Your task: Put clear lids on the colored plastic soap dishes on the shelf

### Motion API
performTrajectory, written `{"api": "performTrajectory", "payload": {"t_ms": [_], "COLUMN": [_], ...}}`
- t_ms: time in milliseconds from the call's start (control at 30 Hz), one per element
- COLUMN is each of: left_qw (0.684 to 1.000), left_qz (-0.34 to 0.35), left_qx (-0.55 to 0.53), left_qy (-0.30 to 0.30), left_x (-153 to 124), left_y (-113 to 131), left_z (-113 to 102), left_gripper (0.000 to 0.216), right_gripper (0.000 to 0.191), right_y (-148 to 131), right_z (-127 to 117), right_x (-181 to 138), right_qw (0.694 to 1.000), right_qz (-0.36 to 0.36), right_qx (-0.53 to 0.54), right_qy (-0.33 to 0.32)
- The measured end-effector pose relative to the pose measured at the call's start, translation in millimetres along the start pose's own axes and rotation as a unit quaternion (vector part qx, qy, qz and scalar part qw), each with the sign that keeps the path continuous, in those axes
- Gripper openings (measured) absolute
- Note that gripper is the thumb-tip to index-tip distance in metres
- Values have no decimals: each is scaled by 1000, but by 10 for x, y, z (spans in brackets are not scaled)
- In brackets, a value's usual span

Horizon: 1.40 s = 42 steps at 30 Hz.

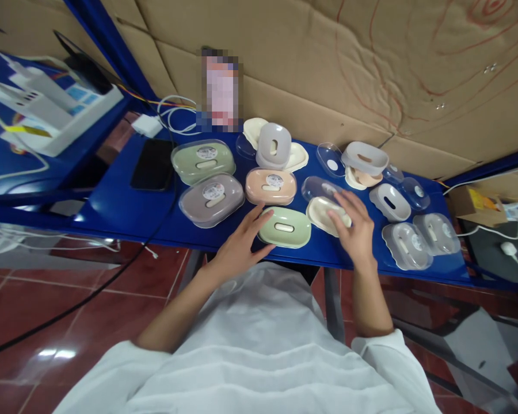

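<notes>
My left hand [240, 240] lies at the left end of a pale green soap dish [285, 227] on the blue table [125, 207], fingers stretched and touching its side. My right hand [353, 226] rests flat, fingers spread, on a cream soap dish [318, 211] just right of the green one. A clear lid [317, 187] lies right behind the cream dish. Neither hand grips anything.
Behind are closed soap boxes: green [202, 161], grey-mauve [211, 199], peach [270, 186]. Loose grey and cream trays [274, 145] and clear lids [330, 159] spread to the right, with two clear-lidded boxes [408, 245] near the front edge. A black phone [153, 164] and cables lie left.
</notes>
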<state>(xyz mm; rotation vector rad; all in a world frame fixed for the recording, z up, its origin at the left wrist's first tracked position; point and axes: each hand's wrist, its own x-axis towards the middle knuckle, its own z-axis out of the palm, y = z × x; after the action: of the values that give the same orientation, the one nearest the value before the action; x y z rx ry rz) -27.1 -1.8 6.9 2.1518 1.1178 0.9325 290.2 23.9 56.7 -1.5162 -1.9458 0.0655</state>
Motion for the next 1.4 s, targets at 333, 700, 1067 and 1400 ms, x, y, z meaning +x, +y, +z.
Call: {"api": "performTrajectory", "payload": {"t_ms": [333,700,1067,1400], "left_qw": [1000,999,998,971], "left_qz": [12,12,41,-22], "left_qx": [7,32,-27,219], "left_qy": [4,39,-45,89], "left_x": [-13,-35,160,1191], "left_y": [-105,-105,63,45], "left_z": [29,52,-55,-483], "left_gripper": [72,61,65,47], "right_gripper": [77,82,77,63], "right_y": [-534,-509,-283,531], "right_z": [420,447,316,-16], "right_x": [-680,-701,-706,-66], "right_qw": [990,988,988,995], "right_qz": [-103,-120,-133,-25], "right_qx": [41,34,62,-50], "right_qy": [-85,-89,-43,77]}}
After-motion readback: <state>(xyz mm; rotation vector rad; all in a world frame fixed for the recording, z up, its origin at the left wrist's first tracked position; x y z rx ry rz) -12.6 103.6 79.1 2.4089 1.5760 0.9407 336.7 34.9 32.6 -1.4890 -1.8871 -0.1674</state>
